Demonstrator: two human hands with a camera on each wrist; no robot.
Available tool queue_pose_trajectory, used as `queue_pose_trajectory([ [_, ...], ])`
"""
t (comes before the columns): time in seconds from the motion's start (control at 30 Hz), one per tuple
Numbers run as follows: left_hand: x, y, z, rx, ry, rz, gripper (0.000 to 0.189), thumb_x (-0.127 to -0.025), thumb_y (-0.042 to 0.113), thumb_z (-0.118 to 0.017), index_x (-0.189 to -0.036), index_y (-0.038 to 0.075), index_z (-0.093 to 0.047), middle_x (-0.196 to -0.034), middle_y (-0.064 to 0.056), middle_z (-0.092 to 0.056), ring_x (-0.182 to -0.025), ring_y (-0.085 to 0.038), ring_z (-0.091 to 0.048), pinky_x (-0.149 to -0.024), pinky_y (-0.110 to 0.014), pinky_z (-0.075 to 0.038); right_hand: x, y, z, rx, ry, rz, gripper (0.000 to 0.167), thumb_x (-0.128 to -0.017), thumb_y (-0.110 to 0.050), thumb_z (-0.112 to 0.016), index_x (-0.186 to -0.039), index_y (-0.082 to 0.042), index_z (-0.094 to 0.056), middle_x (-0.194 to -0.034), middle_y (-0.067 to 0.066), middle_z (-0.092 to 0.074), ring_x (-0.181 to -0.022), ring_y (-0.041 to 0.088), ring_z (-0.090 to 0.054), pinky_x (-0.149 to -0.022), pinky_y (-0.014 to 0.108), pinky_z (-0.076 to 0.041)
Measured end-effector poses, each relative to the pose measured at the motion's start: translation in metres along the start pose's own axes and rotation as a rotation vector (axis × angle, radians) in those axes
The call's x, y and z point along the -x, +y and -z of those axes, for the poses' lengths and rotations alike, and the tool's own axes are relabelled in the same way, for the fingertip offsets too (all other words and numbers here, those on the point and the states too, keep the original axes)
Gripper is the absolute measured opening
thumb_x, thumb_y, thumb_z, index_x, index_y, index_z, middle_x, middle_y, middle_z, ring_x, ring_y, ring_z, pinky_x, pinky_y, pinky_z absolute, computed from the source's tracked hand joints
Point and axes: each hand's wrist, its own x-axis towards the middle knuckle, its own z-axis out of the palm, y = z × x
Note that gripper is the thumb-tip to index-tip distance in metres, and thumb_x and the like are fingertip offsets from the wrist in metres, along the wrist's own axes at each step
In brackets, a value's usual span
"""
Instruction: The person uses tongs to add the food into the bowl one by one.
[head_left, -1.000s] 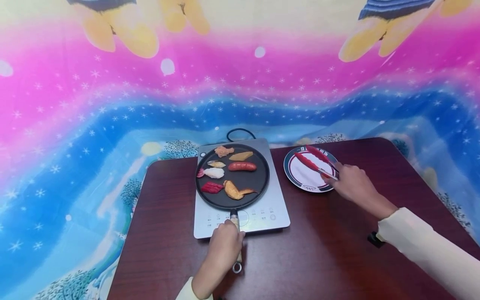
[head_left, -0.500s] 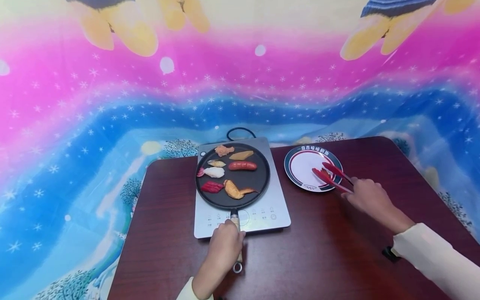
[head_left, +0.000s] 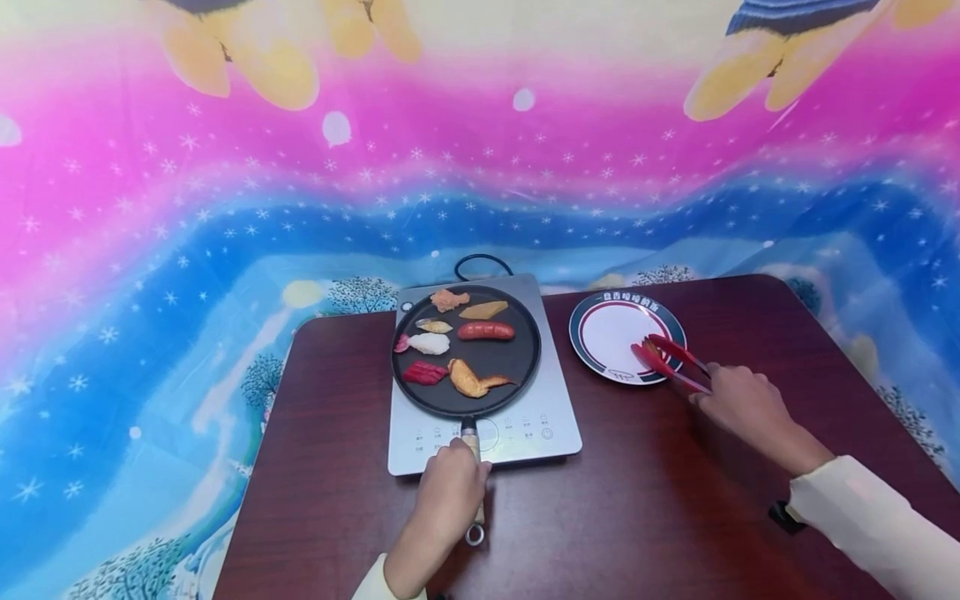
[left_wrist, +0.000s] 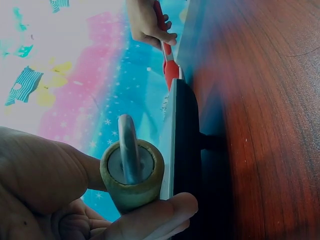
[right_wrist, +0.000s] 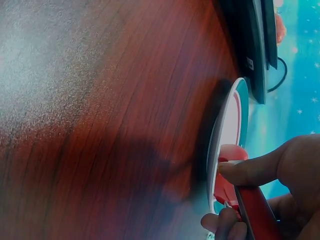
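My left hand (head_left: 452, 487) grips the wooden handle (left_wrist: 132, 192) of a round black frying pan (head_left: 523, 358), which sits on a silver induction cooker (head_left: 561, 408). In the pan lie a sausage (head_left: 486, 332), a chicken wing (head_left: 468, 379), dark red meat slices (head_left: 424, 373), a white shrimp piece (head_left: 429, 344) and several other food pieces. To the right, my right hand (head_left: 750, 408) holds red-tipped metal tongs (head_left: 678, 350). Their tips are at the right side of a white plate (head_left: 607, 333) with a dark green rim, around a small brownish piece (head_left: 651, 345), partly hidden by them.
Everything stands on a dark red-brown wooden table (head_left: 330, 450). A black cord (head_left: 480, 258) loops behind the cooker. A colourful printed cloth (head_left: 480, 167) hangs close behind the table's far edge.
The tongs have drawn back toward the plate's right side and come down around the small brownish piece, their tips closer together. My left hand and the pan have stayed put.
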Motion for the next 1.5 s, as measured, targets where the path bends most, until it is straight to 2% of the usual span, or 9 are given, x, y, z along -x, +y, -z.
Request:
queue_pose_trajectory([
  [0.5, 0.0, 0.0, 0.0, -0.005, 0.013, -0.011, 0.033, -0.085, 0.014, -0.081, -0.089, -0.012, -0.062, -0.066, -0.017, -0.062, -0.058, -0.027, -0.065, -0.053, -0.038, -0.054, 0.0, 0.007, -0.004, 0.06, 0.024, 0.089, 0.038, -0.091, -0.017, -0.073, -0.113, 0.01, -0.06, -0.072, 0.012, -0.06, -0.056, 0.021, -0.049, -0.049, 0.031, -0.042],
  [0.8, 0.001, 0.0, 0.0, -0.017, 0.022, -0.015, 0.033, -0.085, 0.015, -0.082, -0.088, -0.011, -0.062, -0.066, -0.016, -0.062, -0.058, -0.028, -0.066, -0.054, -0.038, -0.054, 0.002, 0.009, -0.002, 0.075, 0.041, 0.106, 0.038, -0.091, -0.018, -0.075, -0.112, 0.01, -0.061, -0.071, 0.011, -0.059, -0.057, 0.02, -0.048, -0.05, 0.03, -0.041],
  [1.0, 0.001, 0.0, 0.0, -0.03, 0.033, -0.032, 0.032, -0.084, 0.015, -0.082, -0.086, -0.01, -0.062, -0.067, -0.017, -0.062, -0.06, -0.031, -0.067, -0.055, -0.04, -0.055, 0.002, 0.008, 0.003, 0.042, 0.069, 0.132, 0.039, -0.09, -0.017, -0.077, -0.113, 0.01, -0.06, -0.071, 0.011, -0.059, -0.057, 0.02, -0.047, -0.048, 0.029, -0.042],
  [1.17, 0.001, 0.0, 0.0, -0.028, 0.03, -0.032, 0.031, -0.084, 0.014, -0.082, -0.086, -0.01, -0.063, -0.067, -0.016, -0.062, -0.06, -0.03, -0.067, -0.054, -0.039, -0.055, 0.003, 0.001, 0.009, 0.029, 0.094, 0.174, 0.038, -0.091, -0.02, -0.077, -0.113, 0.007, -0.062, -0.069, 0.007, -0.057, -0.056, 0.018, -0.046, -0.047, 0.029, -0.041],
  [1.4, 0.001, -0.001, 0.0, -0.036, 0.035, -0.043, 0.031, -0.084, 0.015, -0.082, -0.086, -0.01, -0.063, -0.068, -0.016, -0.062, -0.061, -0.03, -0.067, -0.055, -0.04, -0.055, 0.006, -0.021, 0.022, 0.025, 0.106, 0.226, 0.038, -0.09, -0.021, -0.079, -0.113, 0.005, -0.065, -0.067, 0.003, -0.057, -0.056, 0.016, -0.046, -0.05, 0.03, -0.041],
  [1.5, 0.0, -0.001, 0.0, -0.026, 0.029, -0.036, 0.031, -0.084, 0.015, -0.082, -0.086, -0.01, -0.063, -0.068, -0.016, -0.062, -0.061, -0.03, -0.067, -0.055, -0.04, -0.055, 0.007, -0.029, 0.026, 0.042, 0.106, 0.247, 0.04, -0.09, -0.02, -0.078, -0.117, 0.006, -0.065, -0.065, 0.002, -0.056, -0.056, 0.016, -0.046, -0.051, 0.03, -0.04],
])
